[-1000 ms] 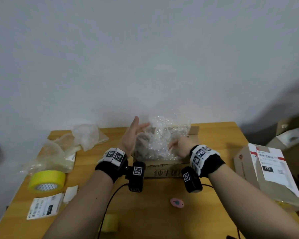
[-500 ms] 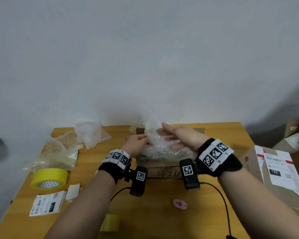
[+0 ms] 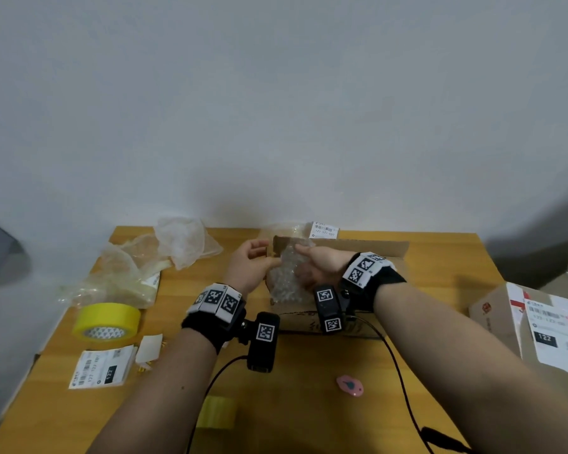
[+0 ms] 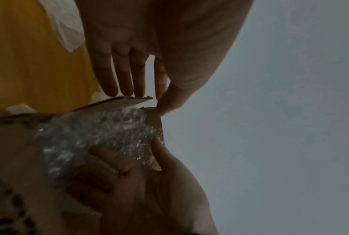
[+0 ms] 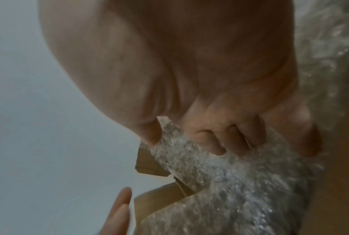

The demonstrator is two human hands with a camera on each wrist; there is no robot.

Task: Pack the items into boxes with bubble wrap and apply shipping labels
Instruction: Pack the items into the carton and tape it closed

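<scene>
Tucking bubble wrap [image 3: 286, 273] into the open box [image 3: 368, 250]: right hand [image 3: 318, 263] curling fingers [image 5: 216, 143] round it. Left hand [image 3: 250, 263], fingers straight, steadying the flap [image 4: 127, 101]. Pressing gently, probably avoiding tears.

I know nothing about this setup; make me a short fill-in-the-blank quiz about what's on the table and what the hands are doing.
1. The right hand presses the bubble wrap down into the open cardboard ____.
2. The roll of tape near the table's left edge is ____ in colour.
3. The small oval thing lying on the table between the forearms is ____.
4. The left hand has its fingers at the box's ____ flap.

Missing words: box; yellow; pink; left
</scene>
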